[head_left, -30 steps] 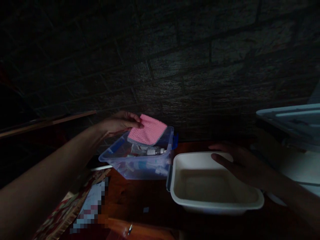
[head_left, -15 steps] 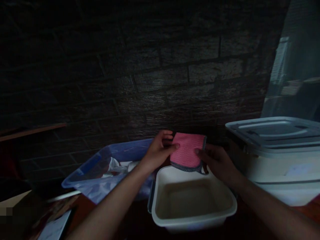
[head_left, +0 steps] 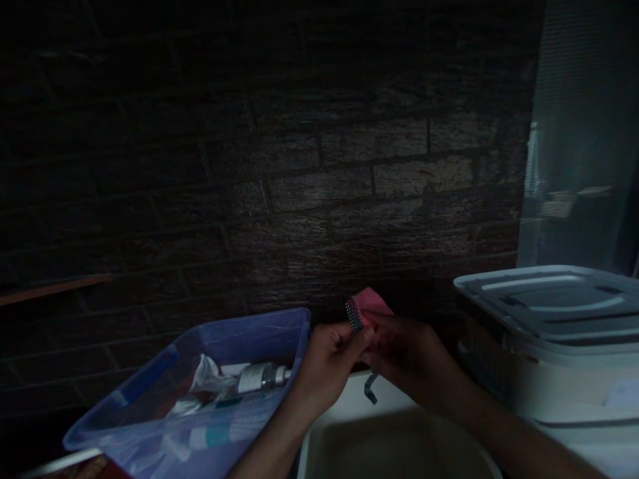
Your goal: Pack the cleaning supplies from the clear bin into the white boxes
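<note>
Both my hands hold a small pink pot holder [head_left: 375, 301] with dark checked edging, above the back part of a white plastic tub [head_left: 344, 436]. It is bunched or folded between my fingers, so only part of its face shows. A strip of the checked trim dangles below. My left hand [head_left: 327, 362] pinches the left side between thumb and fingers. From the right, my right hand [head_left: 409, 356] grips it too, its fingers pressed close to the left thumb. The tub is open at the top, and its near end runs out of view.
Left of the tub sits a clear bluish plastic bin [head_left: 200, 339] with a bottle [head_left: 254, 378] and crumpled white packaging [head_left: 206, 376]. Lidded pale boxes [head_left: 559, 379] are stacked on the right. A dark brick wall [head_left: 299, 199] rises behind.
The pot holder was spread flat, facing me; now it is folded and bunched. My hands have come closer together. The view has shifted, so the bin and tub appear lower.
</note>
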`<state>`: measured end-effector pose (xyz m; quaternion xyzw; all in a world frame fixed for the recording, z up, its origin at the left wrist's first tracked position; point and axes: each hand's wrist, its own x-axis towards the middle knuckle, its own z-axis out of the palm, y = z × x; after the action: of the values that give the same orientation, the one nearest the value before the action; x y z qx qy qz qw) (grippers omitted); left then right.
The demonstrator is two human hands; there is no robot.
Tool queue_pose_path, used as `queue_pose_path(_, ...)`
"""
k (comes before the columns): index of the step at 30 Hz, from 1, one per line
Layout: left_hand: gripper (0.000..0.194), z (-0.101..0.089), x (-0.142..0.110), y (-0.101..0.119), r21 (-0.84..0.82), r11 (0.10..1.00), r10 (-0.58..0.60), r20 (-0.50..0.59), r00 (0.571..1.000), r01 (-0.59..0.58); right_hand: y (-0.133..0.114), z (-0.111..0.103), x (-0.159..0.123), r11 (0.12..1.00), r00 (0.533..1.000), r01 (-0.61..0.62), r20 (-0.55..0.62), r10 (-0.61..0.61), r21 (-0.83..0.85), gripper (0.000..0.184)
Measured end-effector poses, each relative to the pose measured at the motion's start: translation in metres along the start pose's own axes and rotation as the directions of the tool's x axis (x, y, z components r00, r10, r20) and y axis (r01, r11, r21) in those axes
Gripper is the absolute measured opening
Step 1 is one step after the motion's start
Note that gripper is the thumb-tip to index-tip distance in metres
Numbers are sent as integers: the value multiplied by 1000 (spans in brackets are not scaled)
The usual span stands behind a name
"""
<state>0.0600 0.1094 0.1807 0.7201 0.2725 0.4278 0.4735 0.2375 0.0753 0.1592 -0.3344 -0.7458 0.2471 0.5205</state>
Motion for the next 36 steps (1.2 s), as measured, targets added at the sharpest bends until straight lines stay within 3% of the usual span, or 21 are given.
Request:
queue_pose_path(4,24,0,-5,-2,-74,997,-26,61,998,31,2,1,0,999,997,8,-70,-11,-38,47)
queue_pose_path(9,26,-2,-7,-2,-85,989,-109,121,987,119,-2,-1,0,948,996,-78,-24,90,307,25)
queue_pose_path(12,32,-9,-7,-2,-108,984,-126,147,981,142,-1,-5,-4,923,989,-127,-28,147,364,25)
queue_pose_path(15,33,-18,-8,1,-50,995,-85,50,995,88,0,-13,-10,947,986,-115,-79,144,299,17)
queue_pose_path(19,22,-32,-11,12,139,990,43,-174,984,-19,-6,-27,-15,977,961,-104,-235,147,187,26)
queue_pose_path(24,10,-56,-16,24,366,922,266,-356,896,-128,-8,-40,-24,961,922,-121,-331,202,248,27)
queue_pose_path(29,15,-81,-21,26,575,809,453,-481,751,-120,12,-44,-37,961,915,-133,-342,213,242,21)
queue_pose_path(33,17,-87,-24,30,438,891,375,-562,737,-119,18,-45,-43,975,913,-140,-360,195,173,15)
queue_pose_path(36,19,-87,-24,35,191,969,240,-562,791,-158,14,-44,-43,987,923,-115,-355,148,111,16)
